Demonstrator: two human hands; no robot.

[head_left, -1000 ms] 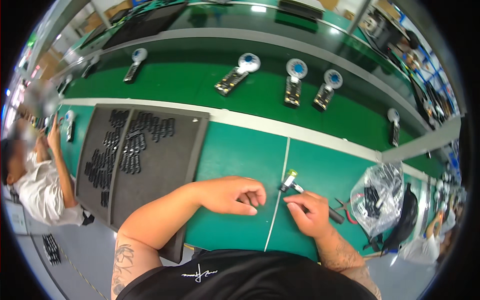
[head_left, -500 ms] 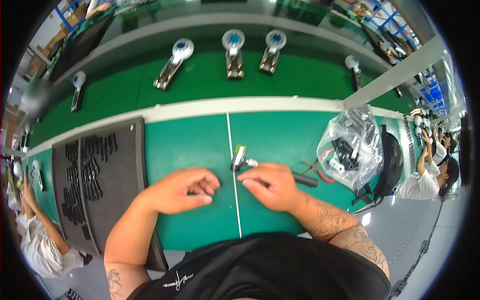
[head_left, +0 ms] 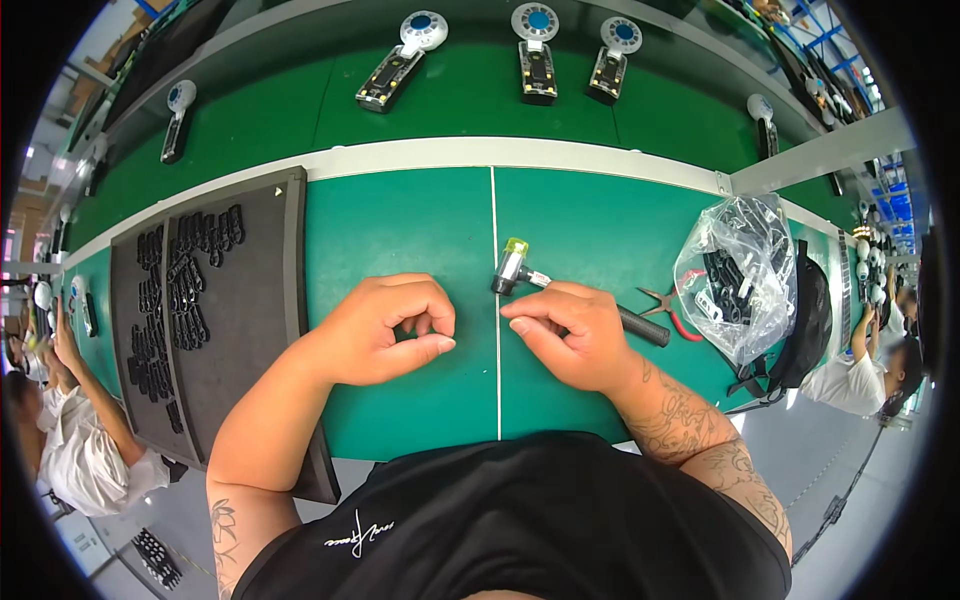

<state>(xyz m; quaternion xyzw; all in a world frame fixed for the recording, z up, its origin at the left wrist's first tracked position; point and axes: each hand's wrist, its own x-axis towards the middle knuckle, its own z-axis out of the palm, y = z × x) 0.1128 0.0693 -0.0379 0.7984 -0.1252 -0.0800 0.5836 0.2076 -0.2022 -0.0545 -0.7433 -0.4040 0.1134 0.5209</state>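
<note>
My left hand (head_left: 390, 328) hovers over or rests on the green work mat (head_left: 400, 220). Its fingers are loosely curled, thumb tip close to the index finger, and nothing shows between them. To the right of a white line, my right hand (head_left: 578, 335) has its index finger and thumb pointing left, slightly apart. A small two-faced hammer (head_left: 510, 268) lies just beyond and under that hand, one face yellow-green and the other black. Its black grip (head_left: 645, 326) sticks out on the hand's right side; the middle of the handle is hidden. I see no grasp on it.
A dark tray (head_left: 240, 330) with several black parts stands at left. On the right lie red-handled pliers (head_left: 668, 308), a clear bag of parts (head_left: 745, 285) and a black bag (head_left: 812, 320). Handheld fans (head_left: 538, 60) lie on the green surface beyond the white rail (head_left: 430, 155). Other people sit both sides.
The whole view has shifted, so the table things appear higher and further right. My left fingers have curled closer to the thumb. My right hand remains by the hammer, almost unchanged.
</note>
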